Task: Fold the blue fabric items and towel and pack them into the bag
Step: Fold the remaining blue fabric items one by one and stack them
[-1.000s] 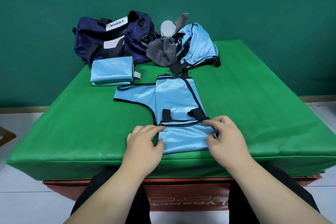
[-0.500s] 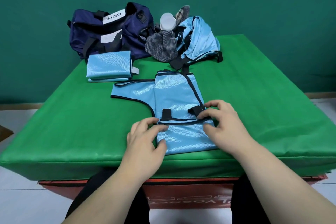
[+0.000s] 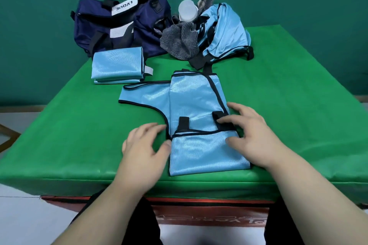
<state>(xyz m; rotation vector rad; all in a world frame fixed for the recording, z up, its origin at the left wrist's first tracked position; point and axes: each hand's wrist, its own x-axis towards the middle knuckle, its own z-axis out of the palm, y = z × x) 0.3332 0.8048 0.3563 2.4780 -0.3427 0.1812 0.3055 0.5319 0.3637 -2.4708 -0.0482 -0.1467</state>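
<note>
Left hand: I see my left hand [image 3: 145,152] with its fingers loose and spread, gripping nothing. It is at the left edge of the flat blue piece. Blur keeps me from telling whether the thumb touches the cloth.
Right hand: My right hand [image 3: 252,135] is spread wide and holds nothing. The index fingertip lies on a black strap tab [image 3: 219,115], and the thumb rests on the folded-over near panel.
Flat blue piece: It [image 3: 196,103] lies on the desk right in front of me, with the near end folded back on itself and one wing reaching left. It has black trim all round.
Folded blue piece: I see a neat stack [image 3: 117,65] beyond and to the left, just in front of the bag.
Bag: Navy with a white label [image 3: 119,24], at the far left of the desk.
Towel: Grey and striped [image 3: 179,42], bunched between the bag and the crumpled blue item.
Crumpled blue item: Heaped at the far side [image 3: 225,32], right of the towel, with black straps trailing.
White container: A pale cylinder [image 3: 187,11] pokes up behind the towel.
Desk: Covered in green [image 3: 288,109].
</note>
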